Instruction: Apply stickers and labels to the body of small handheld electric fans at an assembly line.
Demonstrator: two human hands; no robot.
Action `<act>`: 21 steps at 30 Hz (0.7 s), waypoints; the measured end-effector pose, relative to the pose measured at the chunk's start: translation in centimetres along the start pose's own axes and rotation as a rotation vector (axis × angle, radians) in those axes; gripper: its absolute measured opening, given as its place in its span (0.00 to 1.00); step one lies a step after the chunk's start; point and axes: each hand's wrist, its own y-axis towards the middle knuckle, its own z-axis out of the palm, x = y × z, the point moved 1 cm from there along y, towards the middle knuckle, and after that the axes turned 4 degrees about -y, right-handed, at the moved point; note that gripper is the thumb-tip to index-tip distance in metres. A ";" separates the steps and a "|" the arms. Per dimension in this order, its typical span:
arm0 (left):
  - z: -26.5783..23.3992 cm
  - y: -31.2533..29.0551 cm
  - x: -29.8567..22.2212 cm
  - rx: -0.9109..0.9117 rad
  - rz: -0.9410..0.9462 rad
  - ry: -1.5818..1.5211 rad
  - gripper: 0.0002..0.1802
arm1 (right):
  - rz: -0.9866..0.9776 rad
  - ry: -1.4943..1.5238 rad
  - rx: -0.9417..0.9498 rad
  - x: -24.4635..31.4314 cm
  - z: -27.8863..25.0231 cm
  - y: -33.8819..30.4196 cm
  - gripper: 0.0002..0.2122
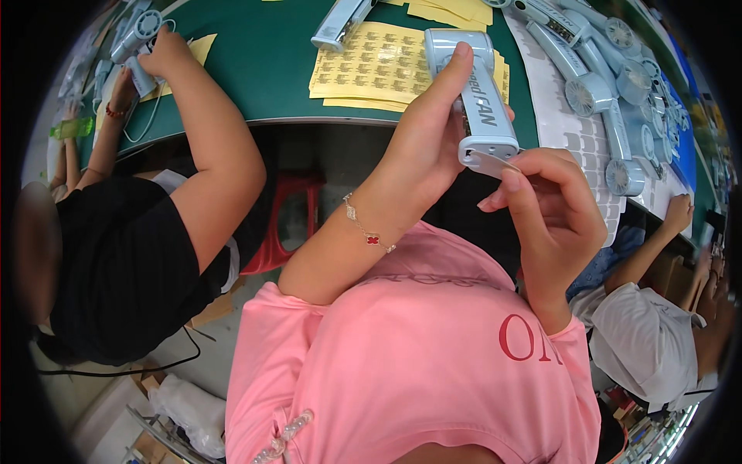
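My left hand (429, 131) is wrapped round a pale blue handheld fan (481, 97), its thumb lying along the side near the head. The fan's base end points toward me. At that base, my right hand (563, 203) pinches a small, thin, pale sticker (491, 164) between thumb and forefinger. One end of the sticker meets the base; whether it is stuck there I cannot tell. Beneath the fan, sheets of yellow labels (363, 66) with small dark print lie on the green table (267, 66).
Another pale blue fan (340, 25) rests beyond the sheets. Many fans (587, 93) are heaped at the right on a patterned white sheet (553, 77). At the left a co-worker's hands hold a fan (139, 35). Below the table edge stands a red stool (292, 213); another person sits right.
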 end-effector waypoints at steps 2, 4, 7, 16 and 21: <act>0.2 -0.1 -0.1 0.003 -0.002 -0.005 0.25 | 0.000 -0.013 0.004 0.2 0.0 0.1 0.06; 0.2 -0.1 -0.1 0.008 -0.004 -0.011 0.25 | -0.019 -0.004 0.006 0.2 0.0 0.1 0.06; 0.1 0.0 0.1 0.012 -0.005 -0.002 0.26 | -0.058 -0.012 0.001 0.2 -0.1 0.1 0.06; 0.8 -0.4 -0.3 -0.026 0.012 0.013 0.21 | -0.076 -0.004 0.008 -0.1 -0.1 0.0 0.07; 0.8 -0.3 -0.2 -0.034 -0.004 -0.002 0.21 | -0.069 0.012 0.014 -0.1 0.0 0.1 0.06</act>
